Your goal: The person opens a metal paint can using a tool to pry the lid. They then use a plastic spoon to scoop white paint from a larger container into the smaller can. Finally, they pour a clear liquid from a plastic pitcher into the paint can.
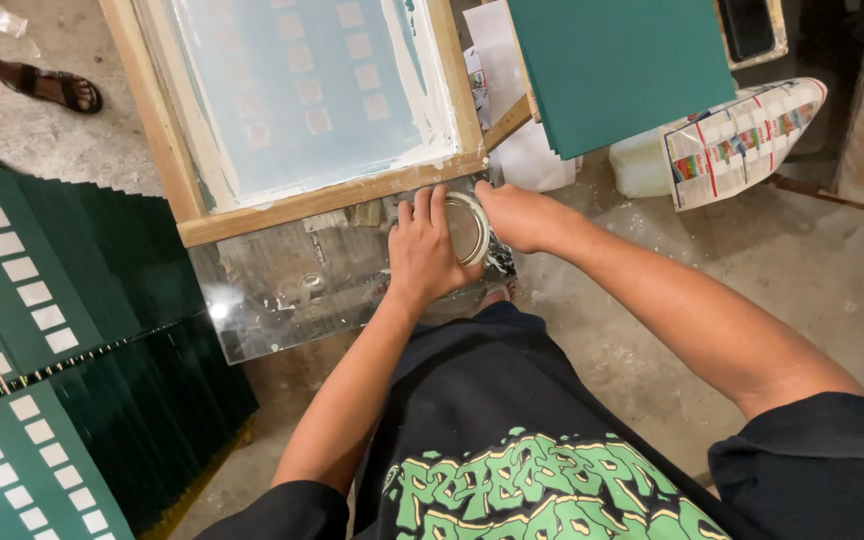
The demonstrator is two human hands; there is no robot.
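A roll of clear tape (469, 228) lies on a glass plate (282, 290) set on the floor in front of me. My left hand (422, 252) rests on the roll's left side with fingers curled over it. My right hand (519, 216) grips the roll from the right. Just beyond the hands stands a wooden-framed printing screen (302, 95), its mesh teal with pale squares and white ink along the edges.
Rows of dark green sheets with white squares (42, 330) are spread over the floor at left. A stack of green sheets (617, 65) lies at the upper right, beside a printed sack (742, 140). Another person's sandalled foot (57, 88) is at top left.
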